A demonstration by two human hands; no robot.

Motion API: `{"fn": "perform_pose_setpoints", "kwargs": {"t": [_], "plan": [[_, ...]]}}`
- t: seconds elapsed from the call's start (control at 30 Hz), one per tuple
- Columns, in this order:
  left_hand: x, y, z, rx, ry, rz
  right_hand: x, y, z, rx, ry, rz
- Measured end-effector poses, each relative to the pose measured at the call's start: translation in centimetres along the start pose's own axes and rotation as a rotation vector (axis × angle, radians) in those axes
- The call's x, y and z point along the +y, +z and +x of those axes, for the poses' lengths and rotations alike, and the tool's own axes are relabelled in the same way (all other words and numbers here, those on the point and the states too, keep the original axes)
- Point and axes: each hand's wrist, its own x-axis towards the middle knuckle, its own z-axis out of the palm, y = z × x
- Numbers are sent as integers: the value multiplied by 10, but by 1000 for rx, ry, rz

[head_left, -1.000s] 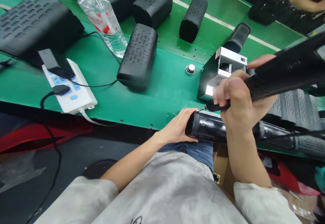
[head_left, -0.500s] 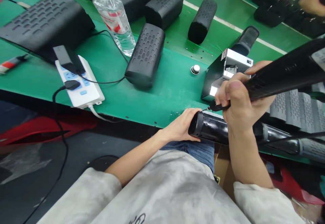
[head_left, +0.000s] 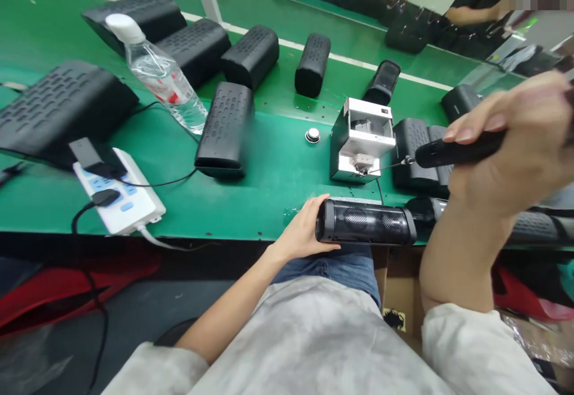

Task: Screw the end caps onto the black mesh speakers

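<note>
My left hand (head_left: 305,230) grips the left end of a black cylindrical speaker (head_left: 368,223) lying along the front edge of the green table. My right hand (head_left: 515,138) is wrapped round a black electric screwdriver (head_left: 457,150), raised to the right of the speaker. The screwdriver's thin bit points left, its tip at the front opening of a silver and black screw feeder box (head_left: 363,138). Whether a screw sits on the tip is too small to tell. Behind the speaker's left end stands a round silver button-like piece (head_left: 313,135).
A water bottle (head_left: 164,78) leans among black speaker housings (head_left: 226,126) on the left. A white power strip (head_left: 130,204) with cables lies at the front left. More housings (head_left: 415,150) are right of the feeder. A person's arm (head_left: 475,15) shows at the back right.
My right hand has lifted the screwdriver from the speaker's left end and moved it right, bringing the bit to the feeder. My left hand still holds the speaker. The view has shifted.
</note>
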Motion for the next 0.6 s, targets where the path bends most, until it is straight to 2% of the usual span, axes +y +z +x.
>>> {"fn": "perform_pose_setpoints", "kwargs": {"t": [0.03,0.1,0.23,0.47,0.6], "plan": [[-1,0,0,-2,1,4,11,-5,4,-31,-71,-9],[-3,1,-1,-7,3,12,34,-13,6,-93,-120,-6],[-4,1,-2,-11,-8,20,63,-16,3,-100,-83,-104],[0,1,-3,-3,-32,15,77,-12,3,-107,-15,-220],[0,1,-3,-3,-28,10,64,-19,-1,-120,93,-119]]}}
